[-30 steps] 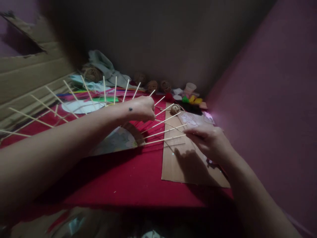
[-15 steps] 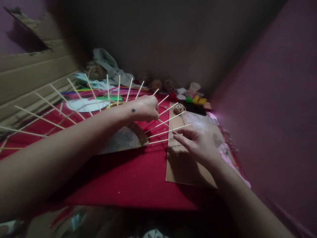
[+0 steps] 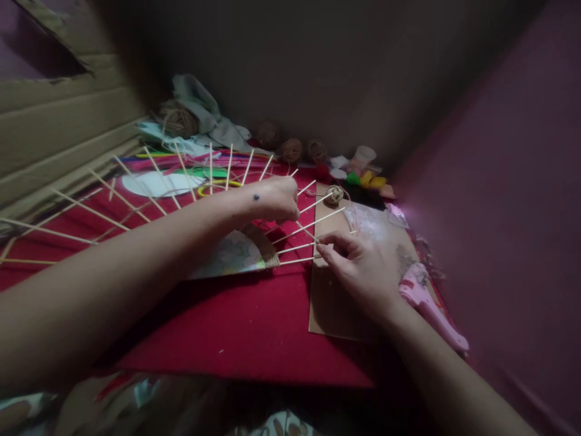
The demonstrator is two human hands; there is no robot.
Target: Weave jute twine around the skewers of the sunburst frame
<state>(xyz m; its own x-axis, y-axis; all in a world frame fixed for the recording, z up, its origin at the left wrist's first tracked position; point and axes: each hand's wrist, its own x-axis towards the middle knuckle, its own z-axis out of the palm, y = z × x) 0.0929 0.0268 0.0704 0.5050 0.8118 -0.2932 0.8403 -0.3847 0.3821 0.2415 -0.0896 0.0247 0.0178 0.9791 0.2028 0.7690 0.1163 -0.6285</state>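
A half-round piece with a pale patterned panel (image 3: 231,251) lies on the red cloth, thin wooden sticks (image 3: 311,207) fanning out from it. Tan twine is woven in a band (image 3: 269,247) around the panel's curved edge. My left hand (image 3: 282,198) is closed above the sticks, its fingers mostly hidden behind the back of the hand. From it a strand of twine (image 3: 307,231) slants down across the sticks to my right hand (image 3: 365,266), which pinches it between thumb and fingertips near the right-hand stick ends. My left forearm covers part of the panel and sticks.
Under my right hand lies a cardboard sheet (image 3: 329,309), with a small twine ball (image 3: 334,194) at its far edge. A pink glue gun (image 3: 431,309) rests beside my right wrist. Twine balls, cloth (image 3: 195,100) and coloured scraps (image 3: 372,180) line the wall; a white oval (image 3: 154,184) lies left.
The view has shifted slightly, so most things sit a little further right. My right hand has drawn closer to my left, and the twine between them is shorter. More of the glue gun shows.
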